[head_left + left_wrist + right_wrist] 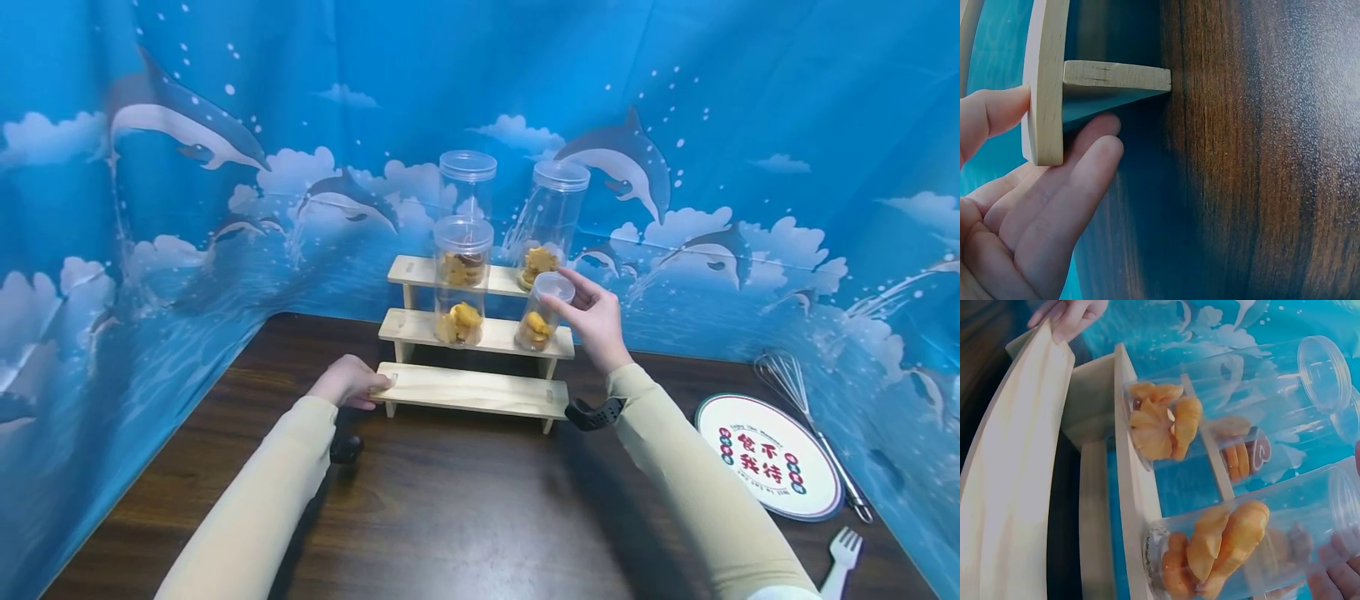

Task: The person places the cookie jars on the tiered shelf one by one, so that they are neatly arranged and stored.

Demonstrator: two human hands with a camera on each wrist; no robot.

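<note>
A three-tier wooden shelf (472, 388) stands at the back of the dark table. My left hand (348, 382) grips the left end of its lowest board, thumb on top and fingers beneath, as the left wrist view (1047, 212) also shows. With my right hand (596, 315) I hold a short clear jar (537, 323) near its lid; pastries lie in its bottom, and it leans slightly over the middle board's right end. A taller clear jar (460, 292) with pastries stands left on that board. On the top board are two tall jars, the right one (551, 225) holding cookies.
To the right lies a white plate (768, 492) with red lettering. Beside it are a whisk (806, 400) and a white fork (843, 554). A blue dolphin-print curtain (480, 75) hangs behind and along both sides of the table (450, 517).
</note>
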